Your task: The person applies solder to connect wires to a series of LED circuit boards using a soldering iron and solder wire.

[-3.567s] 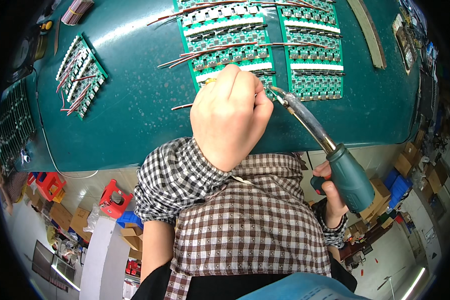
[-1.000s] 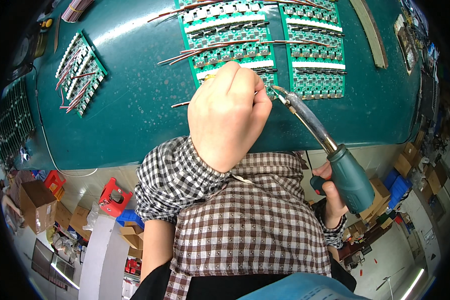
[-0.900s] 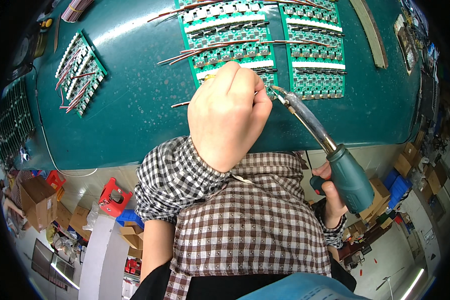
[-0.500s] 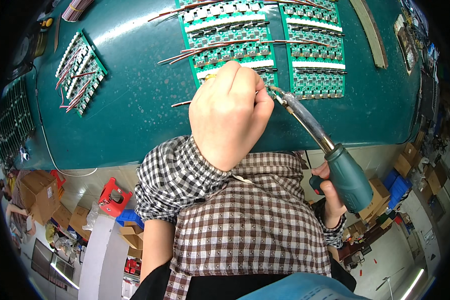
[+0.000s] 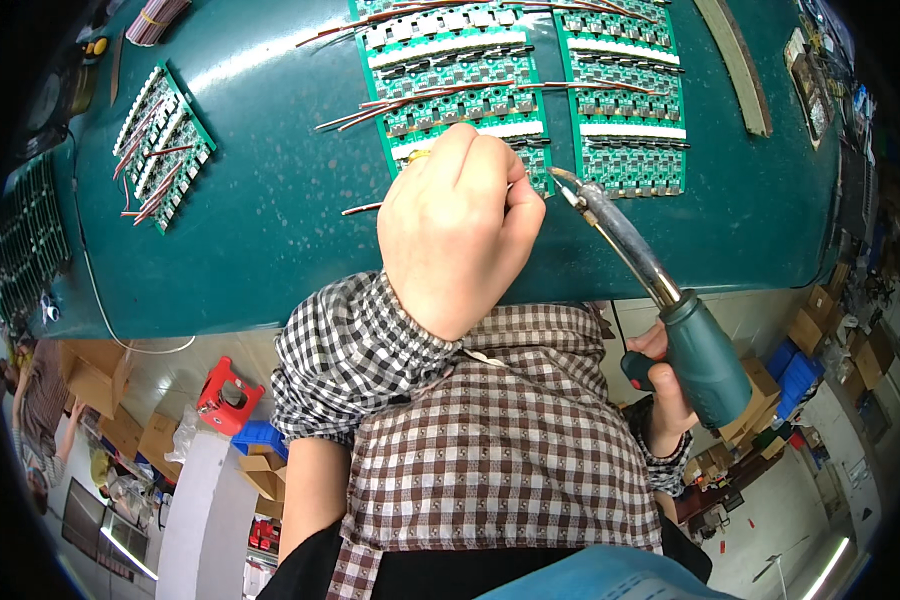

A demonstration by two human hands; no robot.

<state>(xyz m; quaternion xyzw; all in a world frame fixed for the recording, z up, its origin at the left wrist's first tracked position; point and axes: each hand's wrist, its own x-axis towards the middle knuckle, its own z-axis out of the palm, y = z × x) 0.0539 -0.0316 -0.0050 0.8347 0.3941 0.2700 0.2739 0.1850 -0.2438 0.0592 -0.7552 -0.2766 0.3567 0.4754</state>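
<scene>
Right hand (image 5: 672,402) has its fingers wrapped round the green handle of a soldering gun (image 5: 712,360), good firm hold. Bent tip sits right by the lower right corner of the left-side circuit board panel (image 5: 455,75); can't tell if it's touching. Left hand (image 5: 460,235) is over that panel's near edge, back of the hand up, fingers curled in. Fingertips are hidden, so no clue whether they're pinching anything. A red wire (image 5: 358,209) pokes out left of it. Second circuit board panel (image 5: 627,120) lies just to the right, more red and dark wires across both. Further left on the green workbench (image 5: 270,240): a tilted, wired-up circuit board stack (image 5: 160,150) and a banded wire bundle (image 5: 157,20).
</scene>
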